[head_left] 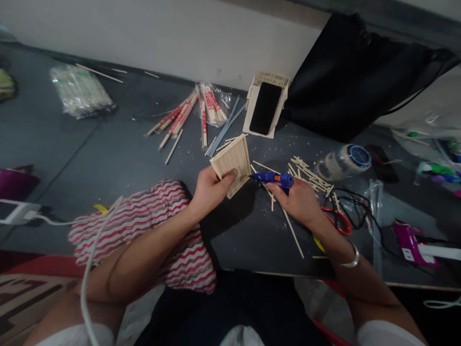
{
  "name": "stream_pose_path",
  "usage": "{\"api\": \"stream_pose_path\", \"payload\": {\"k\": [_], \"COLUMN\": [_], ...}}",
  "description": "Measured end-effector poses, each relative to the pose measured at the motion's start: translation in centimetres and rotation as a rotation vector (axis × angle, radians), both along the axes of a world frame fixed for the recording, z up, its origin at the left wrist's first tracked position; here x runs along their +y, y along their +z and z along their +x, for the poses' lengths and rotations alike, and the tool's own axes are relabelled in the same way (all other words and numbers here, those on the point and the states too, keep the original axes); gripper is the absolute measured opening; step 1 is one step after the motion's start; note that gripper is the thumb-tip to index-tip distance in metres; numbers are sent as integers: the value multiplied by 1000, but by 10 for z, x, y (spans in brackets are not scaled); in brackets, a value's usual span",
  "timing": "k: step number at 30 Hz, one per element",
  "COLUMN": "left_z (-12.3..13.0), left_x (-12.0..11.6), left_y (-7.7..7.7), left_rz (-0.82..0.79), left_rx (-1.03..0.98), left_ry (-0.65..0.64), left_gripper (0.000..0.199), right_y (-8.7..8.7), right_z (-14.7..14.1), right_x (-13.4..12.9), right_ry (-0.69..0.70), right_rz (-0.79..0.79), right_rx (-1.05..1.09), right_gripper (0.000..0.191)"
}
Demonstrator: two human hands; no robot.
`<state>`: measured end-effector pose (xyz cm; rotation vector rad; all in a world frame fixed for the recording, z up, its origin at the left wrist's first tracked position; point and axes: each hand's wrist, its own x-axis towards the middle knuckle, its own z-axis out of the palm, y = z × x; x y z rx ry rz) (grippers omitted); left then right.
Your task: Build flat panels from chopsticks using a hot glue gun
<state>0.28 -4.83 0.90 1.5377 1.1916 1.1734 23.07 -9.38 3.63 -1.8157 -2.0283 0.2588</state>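
My left hand [212, 190] grips a small panel of wooden sticks [232, 161] set side by side, its thumb lying across the front face. The panel is tilted above the dark table. In my right hand [298, 199] is a blue glue gun [275, 179] with an orange part on its body. The nozzle points left and meets the panel's right edge, or comes very close to it. Cut sticks [311, 175] lie in a loose pile just beyond my right hand. A longer stick [293, 233] rests on the table below the glue gun.
Wrapped chopsticks [180, 115], a black phone on a stand [265, 108] and a black bag [345, 77] line the back. To the right are a jar [342, 162], orange-handled scissors [340, 221] and a cable. A striped cushion [151, 216] lies left, under a white cord [90, 254].
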Motion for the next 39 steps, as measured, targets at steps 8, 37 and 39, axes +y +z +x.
{"api": "stream_pose_path", "payload": {"k": [8,37,39], "left_z": [0,1,1], "left_x": [-1,-1,-1], "left_y": [3,2,1], "left_rz": [-12,-10,-11], "left_rx": [22,27,40], "left_ry": [1,-8,-10], "left_gripper": [18,21,21], "right_y": [1,-2,-2], "right_z": [-2,-3,-3], "right_x": [-1,-4,-4], "right_ry": [1,38,47], "right_rz": [-9,63,71], "right_rx": [3,-110,-115], "right_gripper": [47,47,47]}}
